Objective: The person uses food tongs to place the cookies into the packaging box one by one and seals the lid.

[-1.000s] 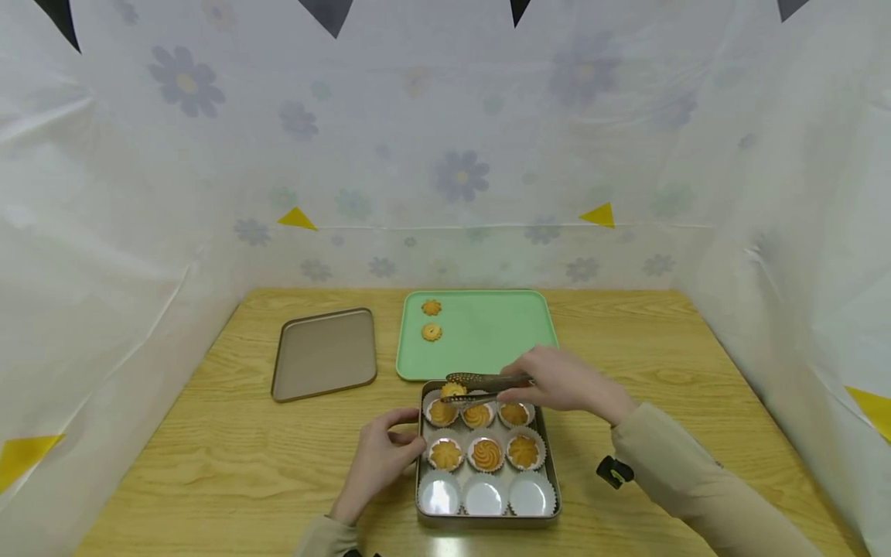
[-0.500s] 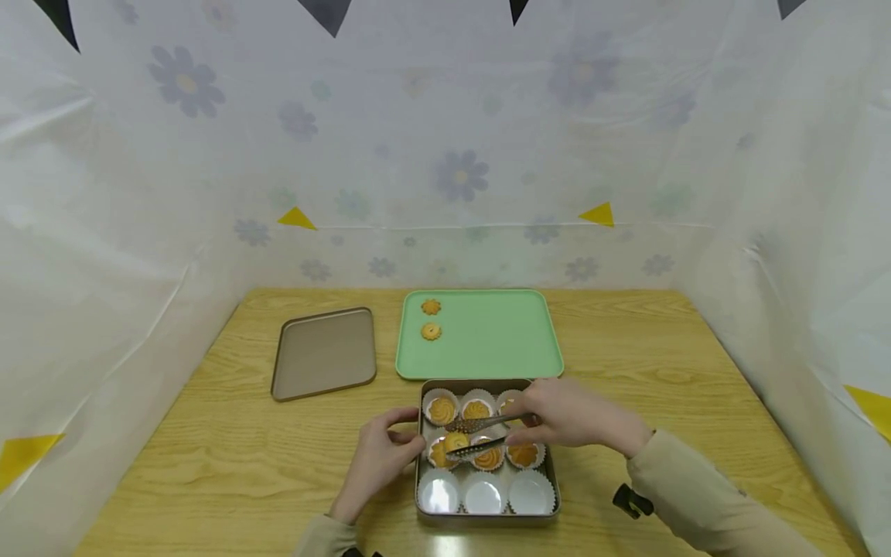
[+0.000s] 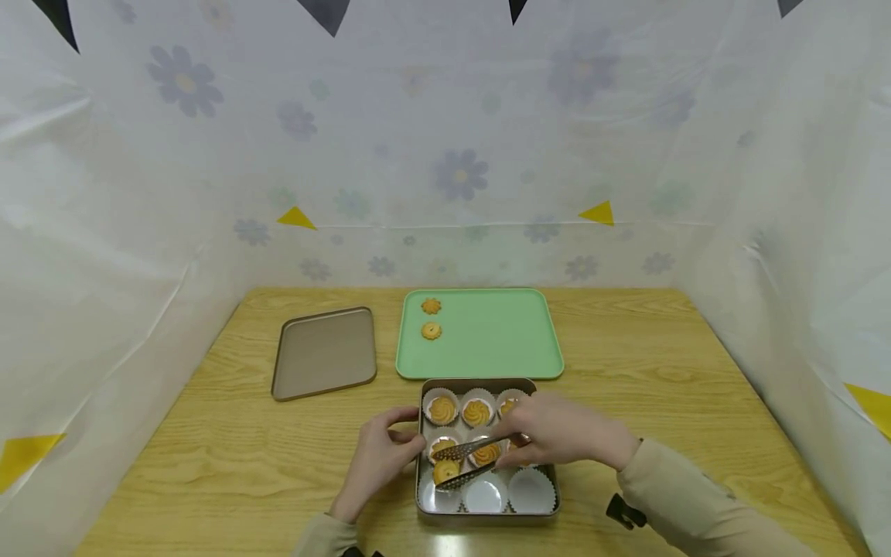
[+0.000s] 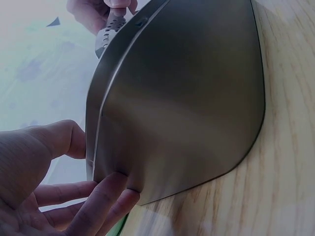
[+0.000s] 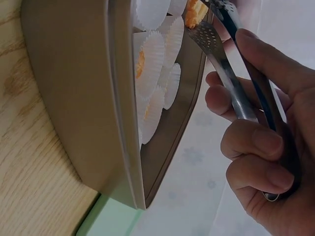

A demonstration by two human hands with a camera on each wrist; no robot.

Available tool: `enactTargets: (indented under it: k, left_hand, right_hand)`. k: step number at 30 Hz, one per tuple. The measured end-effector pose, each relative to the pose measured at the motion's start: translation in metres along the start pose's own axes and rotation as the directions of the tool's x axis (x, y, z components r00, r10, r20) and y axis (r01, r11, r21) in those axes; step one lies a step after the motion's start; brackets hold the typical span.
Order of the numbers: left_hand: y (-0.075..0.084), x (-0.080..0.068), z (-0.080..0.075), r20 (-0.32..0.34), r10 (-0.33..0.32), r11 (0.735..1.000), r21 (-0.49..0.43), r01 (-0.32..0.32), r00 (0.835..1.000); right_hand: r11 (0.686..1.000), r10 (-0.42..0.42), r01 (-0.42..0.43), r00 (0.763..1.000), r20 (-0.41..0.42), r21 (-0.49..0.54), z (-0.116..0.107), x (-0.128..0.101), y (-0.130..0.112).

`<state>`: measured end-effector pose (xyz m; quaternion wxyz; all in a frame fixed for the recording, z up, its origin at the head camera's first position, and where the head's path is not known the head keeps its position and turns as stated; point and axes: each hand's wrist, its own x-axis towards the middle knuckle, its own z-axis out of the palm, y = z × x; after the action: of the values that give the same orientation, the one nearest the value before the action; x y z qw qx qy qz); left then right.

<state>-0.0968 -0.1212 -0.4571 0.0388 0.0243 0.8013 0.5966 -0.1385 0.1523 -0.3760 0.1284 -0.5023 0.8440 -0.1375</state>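
Observation:
My left hand [image 3: 379,456] holds the left wall of a deep metal baking tin [image 3: 487,523]; in the left wrist view its fingers [image 4: 98,201] touch the outer wall, thumb at the rim. My right hand [image 3: 567,433] grips perforated metal tongs [image 3: 480,447]. A round yellow cookie [image 3: 446,472] sits between the tong tips, over the front-left paper cup [image 3: 438,501]. The other front cups [image 3: 532,491] are white and bare inside. Swirl and star cookies [image 3: 476,412] lie in the back and middle rows; the tongs and right hand partly cover some.
Behind the tin lies a green tray [image 3: 501,333] with a star cookie [image 3: 431,306] and a round cookie [image 3: 431,331] at its left. A shallow brown tray [image 3: 325,352] lies at the left. Plastic sheeting walls surround the wooden table [image 3: 230,464].
The tongs and the cookie in them have moved from the tin's back-left corner toward me, over the middle row, to the front-left cup. My left hand has stayed at the tin.

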Motion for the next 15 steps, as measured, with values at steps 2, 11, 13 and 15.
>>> enactTargets:
  k: [2,11,13,15]
  left_hand:
    - [-0.0002,0.0002,-0.0001,0.001,0.002,1.000,0.003,-0.002,1.000]
    - [-0.0003,0.0013,-0.0005,0.007,0.003,1.000,0.019,-0.003,1.000]
    - [-0.0008,0.0012,-0.0004,0.007,0.009,1.000,0.020,-0.009,1.000]
    - [-0.0012,0.0011,-0.0003,0.004,0.012,1.000,0.016,-0.012,1.000]
  right_hand:
    - [1.000,-0.003,0.003,1.000,0.007,-0.010,0.0015,0.0017,-0.0009]
    - [1.000,0.003,-0.002,0.998,0.057,-0.026,0.0055,0.0071,-0.0055]
    - [1.000,-0.003,0.005,0.999,0.055,-0.030,0.0061,0.0079,-0.0061]
    - [0.999,-0.016,0.017,0.999,0.049,-0.032,0.0065,0.0081,-0.0063]
